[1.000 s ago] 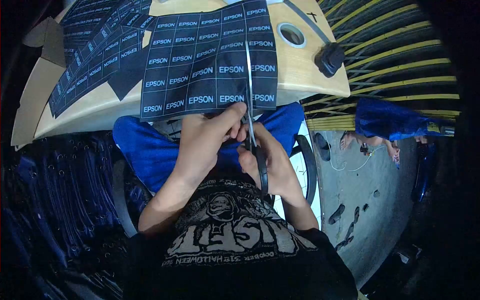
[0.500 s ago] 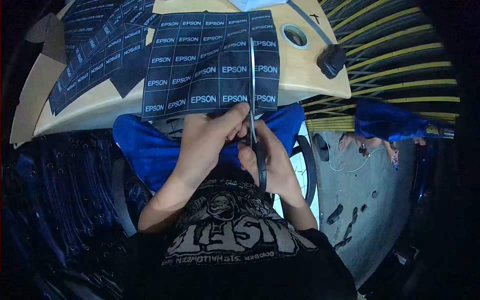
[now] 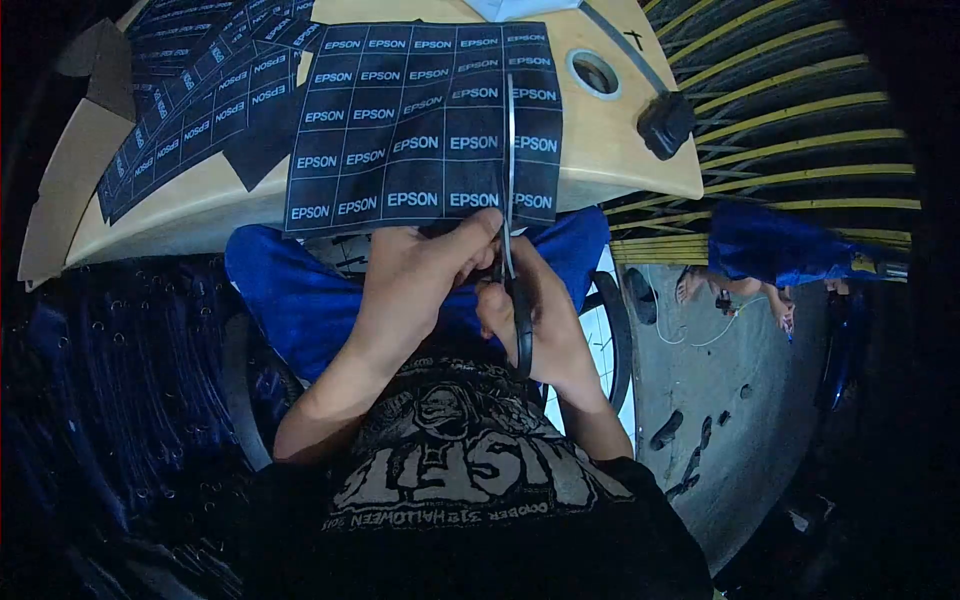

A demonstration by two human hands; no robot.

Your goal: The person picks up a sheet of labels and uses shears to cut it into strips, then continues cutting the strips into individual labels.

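A black sheet point(image 3: 412, 145) printed with rows of white EPSON labels lies at the near table edge, its surface slightly wavy. My left hand point(image 3: 435, 262) pinches its near edge, thumb on top and fingers hidden beneath. My right hand point(image 3: 552, 325) is wrapped round the black handles of long scissors point(image 3: 511, 140), just right of the left hand. One silver blade runs over the sheet, pointing away from me, near the right-hand column of labels. The other blade is mostly hidden, apparently beneath the sheet.
More printed black sheets point(image 3: 200, 110) overlap on the table's left, beside cardboard point(image 3: 75, 185). A tape roll point(image 3: 592, 73) and a black object point(image 3: 666, 125) sit on the wooden table point(image 3: 625, 165) at right. Beyond are yellow slats point(image 3: 790, 130) and another person's feet point(image 3: 690, 284).
The sheet and scissors appear shifted very slightly in view. Both hands keep the same grips in nearly the same place.
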